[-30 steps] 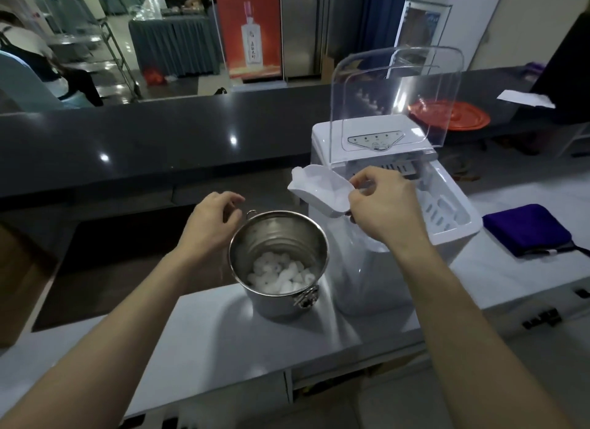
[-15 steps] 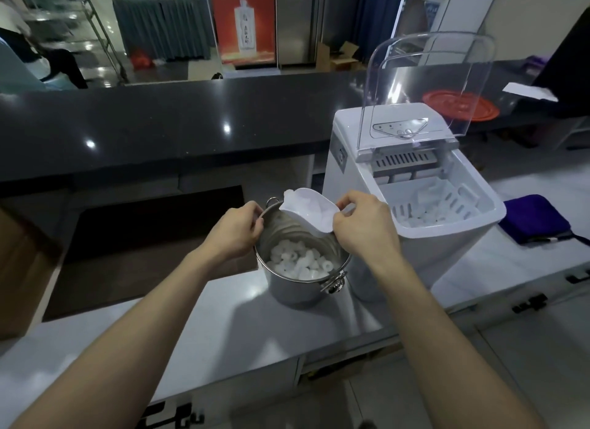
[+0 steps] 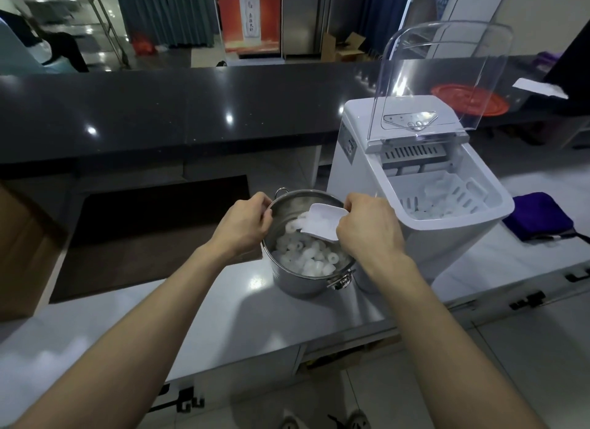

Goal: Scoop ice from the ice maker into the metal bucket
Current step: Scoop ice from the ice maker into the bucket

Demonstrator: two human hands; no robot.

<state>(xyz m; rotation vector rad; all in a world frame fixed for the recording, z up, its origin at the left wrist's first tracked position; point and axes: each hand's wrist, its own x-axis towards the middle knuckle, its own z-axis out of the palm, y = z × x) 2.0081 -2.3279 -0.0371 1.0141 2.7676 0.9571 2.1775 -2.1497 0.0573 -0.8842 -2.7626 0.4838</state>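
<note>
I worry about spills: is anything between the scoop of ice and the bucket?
Nothing visible. The right hand holds the scoop tilted over the open metal bucket, above the ice inside; the left hand grips the rim, clear of the scoop.

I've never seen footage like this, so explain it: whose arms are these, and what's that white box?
The camera sits on a person's head and looks down, so the arms are their own. The white box is an ice maker with its clear lid up. Left of it on the grey counter stands a metal bucket holding ring-shaped ice. The left hand grips the bucket's rim; the right hand holds a white scoop tilted over the bucket. A purple cloth lies right of the machine.
</note>
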